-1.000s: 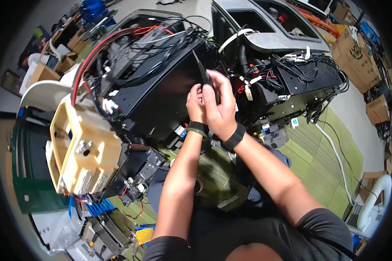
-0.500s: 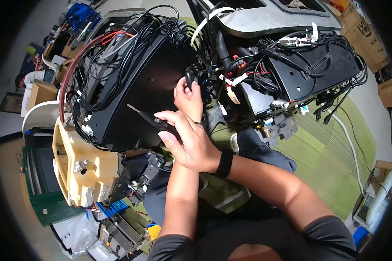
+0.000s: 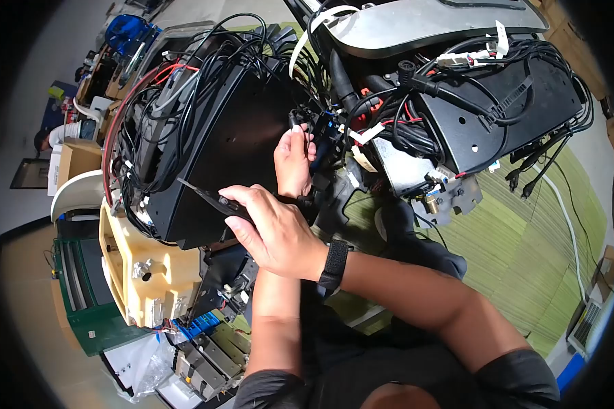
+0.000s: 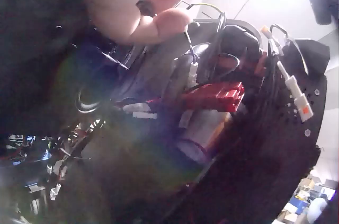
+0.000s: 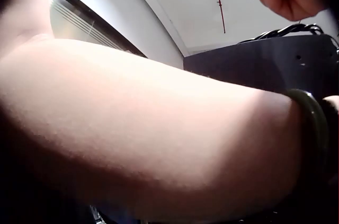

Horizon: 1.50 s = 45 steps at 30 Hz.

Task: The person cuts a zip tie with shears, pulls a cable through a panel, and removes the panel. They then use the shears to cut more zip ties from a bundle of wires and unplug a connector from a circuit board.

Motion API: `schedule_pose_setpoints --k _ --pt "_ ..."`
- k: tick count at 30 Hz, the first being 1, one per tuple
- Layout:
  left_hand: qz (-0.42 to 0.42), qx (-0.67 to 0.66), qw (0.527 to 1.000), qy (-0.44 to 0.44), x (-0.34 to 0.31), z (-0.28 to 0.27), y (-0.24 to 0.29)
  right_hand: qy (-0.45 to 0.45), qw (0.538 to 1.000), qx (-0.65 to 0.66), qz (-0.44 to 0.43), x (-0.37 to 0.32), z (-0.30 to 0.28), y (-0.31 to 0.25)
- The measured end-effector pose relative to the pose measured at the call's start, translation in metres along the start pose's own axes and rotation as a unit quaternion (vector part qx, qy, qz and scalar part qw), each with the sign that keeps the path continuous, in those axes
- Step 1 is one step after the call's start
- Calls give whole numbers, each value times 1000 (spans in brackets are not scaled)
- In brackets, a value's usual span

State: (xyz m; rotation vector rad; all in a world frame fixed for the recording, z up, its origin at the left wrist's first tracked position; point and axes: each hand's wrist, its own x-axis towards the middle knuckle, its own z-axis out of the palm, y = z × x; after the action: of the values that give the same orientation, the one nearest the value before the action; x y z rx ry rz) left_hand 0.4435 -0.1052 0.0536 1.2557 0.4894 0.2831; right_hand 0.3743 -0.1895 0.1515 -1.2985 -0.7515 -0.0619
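A: What takes up the most room?
B: The big, flat-sided black box (image 3: pixel 232 143) at left of centre in the head view, with black cables heaped along its upper edge. To its right sits a smaller black box (image 3: pixel 476 148), also draped with cables.
A: And next in size?
B: A cream-coloured, boxy housing (image 3: pixel 157 286) with an open side, near the big box's lower corner.
A: Now the hands?
B: The right hand (image 3: pixel 274 233) crosses above the left forearm (image 3: pixel 276 300). Its thumb and fingers are closed around a slim, dark hand tool (image 3: pixel 215 199) with a narrow tip, held in front of the big box's lower part. I can't tell whether the tip touches the box.
A: The left hand?
B: That left hand (image 3: pixel 293 163) is nearly closed, pinching a stubby black cable end (image 3: pixel 293 118) between thumb and fingers, beside the big box's right edge.
A: Anything smaller?
B: In the left wrist view, a red plastic connector (image 4: pixel 214 97) shows below the fingers, apart from them.
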Motion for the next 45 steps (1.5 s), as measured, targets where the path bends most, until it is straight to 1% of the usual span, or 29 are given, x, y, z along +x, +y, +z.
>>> schedule_pose_setpoints --k 1,3,4,5,8,9,12,15,16,19,27,30,32,35,37,43,45 --pt "-2 0 1000 0 0 1 2 -13 1000 3 16 0 0 0" --pt "-32 -56 998 -27 -1 -2 5 -10 1000 3 13 1 0 1" --pt "-42 -59 996 -45 -2 -5 6 1 1000 -5 1 2 0 2" --pt "-43 -59 996 -45 -1 -8 6 11 1000 -12 -11 3 0 2" --pt "-62 -106 988 -96 2 -16 4 13 1000 -6 -5 4 0 3" --pt "-64 -106 988 -96 2 -15 4 14 1000 -6 -3 4 0 4" --pt "-58 -166 980 -93 0 -11 4 6 1000 -13 -3 1 5 3" --pt "-56 -171 981 -74 -2 -4 6 -31 999 -15 16 -2 4 -2" --pt "-62 -168 982 -67 -3 -3 7 -26 1000 -12 0 -2 6 -2" --pt "-75 -169 981 -57 1 -6 5 -31 999 -18 3 -3 6 -2" --pt "-70 -182 978 -78 2 -13 2 -13 1000 -13 2 1 6 2" --pt "-68 -191 974 -97 3 -16 1 -6 1000 -20 -2 3 5 3" --pt "-64 -208 967 -132 3 -19 -1 -5 1000 -25 -4 4 4 4" --pt "-61 -217 964 -140 3 -21 -3 -1 1000 -29 4 6 2 7" --pt "-58 -202 969 -132 2 -21 -3 21 999 -38 -8 8 3 8" --pt "-69 -185 974 -109 6 -20 -5 3 1000 -30 -1 6 3 10" --pt "-71 -177 977 -99 5 -19 -5 15 999 -41 -13 7 4 11"
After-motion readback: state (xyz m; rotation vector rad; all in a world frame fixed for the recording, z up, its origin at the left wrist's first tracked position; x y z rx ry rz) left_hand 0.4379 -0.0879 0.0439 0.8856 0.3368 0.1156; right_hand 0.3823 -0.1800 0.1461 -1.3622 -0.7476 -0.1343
